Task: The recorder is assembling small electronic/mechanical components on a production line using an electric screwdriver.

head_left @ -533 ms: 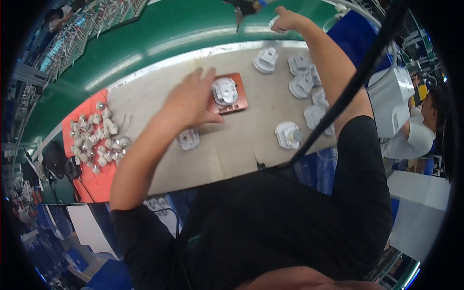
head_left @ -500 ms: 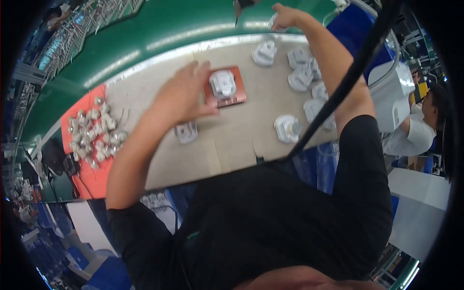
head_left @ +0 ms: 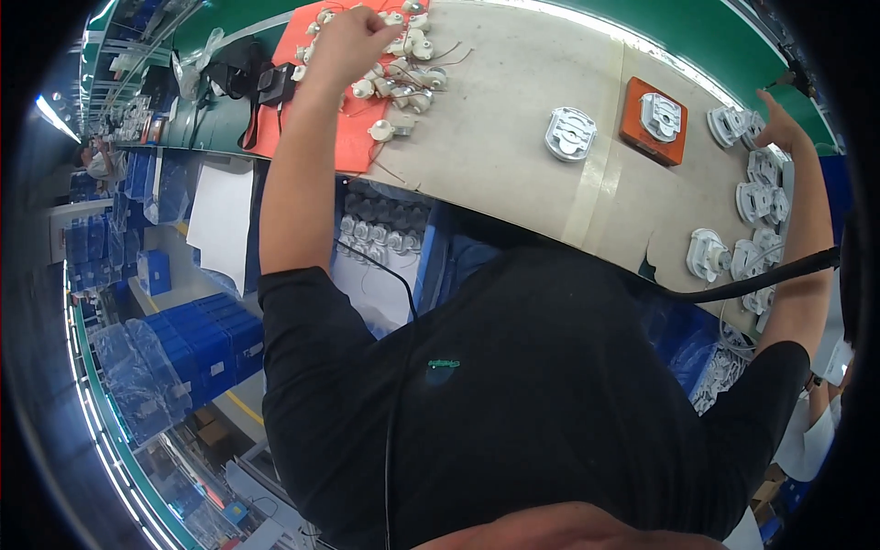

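Note:
My left hand [head_left: 353, 44] hangs over a pile of small off-white round parts with metal pieces and thin wires [head_left: 411, 94], spread on a red-orange sheet [head_left: 348, 137]. Its fingers curl together; what they hold, if anything, is hidden. At the far right my right hand [head_left: 781, 126] has its finger and thumb about a white plastic housing [head_left: 753, 129], beside another white housing [head_left: 727, 126]. Between the hands, a white housing [head_left: 660, 116] sits on an orange block [head_left: 634, 119]. A further white housing [head_left: 570, 135] lies flat to the block's left.
Several white housings line the table's right end; one housing [head_left: 708, 256] stands near the front edge. A black cable [head_left: 761, 286] crosses there. A dark tool [head_left: 799, 75] hangs behind my right hand. A small black box [head_left: 276, 84] lies left of the pile.
The view has swung left. My left hand has moved from beside the orange block to the pile of small parts. My right hand stays at the right with a white housing at its fingers.

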`<state>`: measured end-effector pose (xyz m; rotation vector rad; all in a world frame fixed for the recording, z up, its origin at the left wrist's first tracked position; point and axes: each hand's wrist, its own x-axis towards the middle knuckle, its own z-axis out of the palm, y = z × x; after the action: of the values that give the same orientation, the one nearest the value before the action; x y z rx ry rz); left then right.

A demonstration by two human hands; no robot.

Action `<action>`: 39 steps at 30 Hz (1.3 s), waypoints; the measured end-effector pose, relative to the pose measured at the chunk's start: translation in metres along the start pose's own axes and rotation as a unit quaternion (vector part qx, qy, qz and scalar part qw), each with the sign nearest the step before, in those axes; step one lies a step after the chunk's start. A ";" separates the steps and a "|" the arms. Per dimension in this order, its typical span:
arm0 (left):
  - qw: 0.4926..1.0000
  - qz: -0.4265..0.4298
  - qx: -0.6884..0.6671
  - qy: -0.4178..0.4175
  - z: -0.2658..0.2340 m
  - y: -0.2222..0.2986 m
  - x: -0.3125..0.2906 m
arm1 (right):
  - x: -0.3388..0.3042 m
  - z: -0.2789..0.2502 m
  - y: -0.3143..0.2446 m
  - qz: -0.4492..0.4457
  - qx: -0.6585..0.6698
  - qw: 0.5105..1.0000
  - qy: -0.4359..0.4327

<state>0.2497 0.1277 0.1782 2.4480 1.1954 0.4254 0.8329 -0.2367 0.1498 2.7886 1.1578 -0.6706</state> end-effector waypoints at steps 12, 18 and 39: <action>0.832 0.161 0.470 -0.246 0.079 0.070 0.049 | -0.141 0.020 -0.042 -0.195 0.059 0.960 0.191; 0.824 0.195 0.486 -0.216 0.063 0.076 0.069 | -0.184 0.025 -0.053 -0.210 0.098 0.939 0.256; 0.816 0.012 -0.480 -0.322 0.053 0.148 0.063 | -0.178 0.036 -0.064 -0.238 0.151 0.894 0.347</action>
<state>0.4107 0.0842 0.2062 1.4941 0.4500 0.1099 0.6643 -0.3164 0.1974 3.1187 2.0585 0.2217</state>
